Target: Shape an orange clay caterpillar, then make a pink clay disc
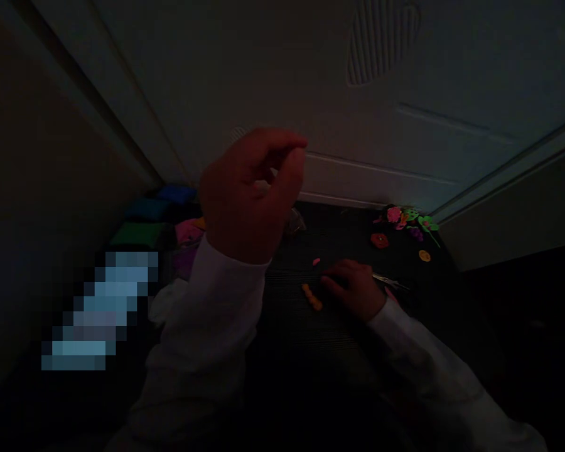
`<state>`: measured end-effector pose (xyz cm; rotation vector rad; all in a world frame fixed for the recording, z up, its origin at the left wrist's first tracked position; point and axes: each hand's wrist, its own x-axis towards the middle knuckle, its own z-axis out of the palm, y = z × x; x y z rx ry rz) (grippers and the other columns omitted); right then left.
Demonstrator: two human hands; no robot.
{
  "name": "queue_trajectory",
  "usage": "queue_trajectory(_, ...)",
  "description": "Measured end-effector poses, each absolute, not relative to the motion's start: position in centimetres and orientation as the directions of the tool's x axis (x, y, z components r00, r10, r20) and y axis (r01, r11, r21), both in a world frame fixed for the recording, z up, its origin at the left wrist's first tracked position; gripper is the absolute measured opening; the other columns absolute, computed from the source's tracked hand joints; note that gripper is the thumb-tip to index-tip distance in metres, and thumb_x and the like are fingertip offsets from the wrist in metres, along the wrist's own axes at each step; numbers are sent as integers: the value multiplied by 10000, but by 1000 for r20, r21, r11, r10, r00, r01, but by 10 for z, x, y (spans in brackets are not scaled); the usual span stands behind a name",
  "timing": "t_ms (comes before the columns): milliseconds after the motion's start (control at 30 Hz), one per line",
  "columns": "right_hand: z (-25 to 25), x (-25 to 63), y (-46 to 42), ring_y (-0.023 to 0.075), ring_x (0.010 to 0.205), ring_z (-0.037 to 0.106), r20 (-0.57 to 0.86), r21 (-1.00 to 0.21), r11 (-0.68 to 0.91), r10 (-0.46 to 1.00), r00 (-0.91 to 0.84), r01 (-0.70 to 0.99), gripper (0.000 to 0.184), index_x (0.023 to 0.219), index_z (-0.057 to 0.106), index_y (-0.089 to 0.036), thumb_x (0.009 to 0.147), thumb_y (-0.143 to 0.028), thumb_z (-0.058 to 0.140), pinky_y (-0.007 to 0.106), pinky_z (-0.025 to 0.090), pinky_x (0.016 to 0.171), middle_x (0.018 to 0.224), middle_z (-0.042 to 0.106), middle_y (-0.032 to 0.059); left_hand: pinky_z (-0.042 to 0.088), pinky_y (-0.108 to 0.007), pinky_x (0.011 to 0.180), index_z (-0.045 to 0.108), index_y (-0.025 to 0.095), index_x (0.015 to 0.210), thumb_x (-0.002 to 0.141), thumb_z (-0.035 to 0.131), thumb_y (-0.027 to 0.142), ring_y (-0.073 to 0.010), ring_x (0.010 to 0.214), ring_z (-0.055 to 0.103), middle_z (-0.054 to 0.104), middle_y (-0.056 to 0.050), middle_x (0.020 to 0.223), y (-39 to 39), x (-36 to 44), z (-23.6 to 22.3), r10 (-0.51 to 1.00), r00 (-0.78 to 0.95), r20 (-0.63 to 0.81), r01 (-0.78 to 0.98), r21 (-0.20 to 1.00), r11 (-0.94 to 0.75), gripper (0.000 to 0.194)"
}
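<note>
In the dim light my left hand [249,194] is raised above the table, with thumb and forefinger tips pinched together. Whatever they hold, if anything, is too dark to make out. My right hand [351,285] is low over the dark ribbed tabletop [282,326], fingers pointing left and a little apart, with nothing visible in them. Just left of it lies an orange lumpy, twisted strip [312,297]. A small pink piece [316,262] rests beyond the fingertips. Metal scissors [388,280] lie beside the right hand, partly hidden behind it.
Colourful flower shapes [405,217] sit at the back right, near a red round piece [379,240] and a yellow disc [424,255]. Green [139,235] and blue packets [177,193] line the left side. A blurred bright screen [106,307] is nearer. A pale panel [339,125] rises behind.
</note>
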<state>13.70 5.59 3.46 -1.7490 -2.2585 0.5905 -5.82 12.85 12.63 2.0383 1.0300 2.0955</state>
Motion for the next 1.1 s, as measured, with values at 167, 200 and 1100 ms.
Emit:
queue_trajectory(167,48,180,49,196,930,531,-126,-355,130,975,-185,926,194,856,616,-255,796,-339,452,404,251,806,951,616,20,508,-250,671,549,224,964,816,487,275,-92,912,558,613,72,817,104,-51,116,469,-1,883,383,434,-816,169)
queue_trajectory(200,48,187,44,200,918,537,-140,-326,120,975,-173,938,180,845,618,-261,790,-332,462,416,239,805,939,622,17,505,-261,711,536,223,982,818,479,296,-101,966,537,611,71,840,98,-49,112,460,15,888,373,422,-827,188)
queue_trajectory(1100,40,185,32,159,795,571,213,-534,213,970,-113,818,169,869,586,-208,753,-314,524,316,424,735,821,636,21,454,-182,528,634,167,823,742,543,207,-70,622,585,650,4,747,114,-36,121,636,-5,771,457,568,-685,129)
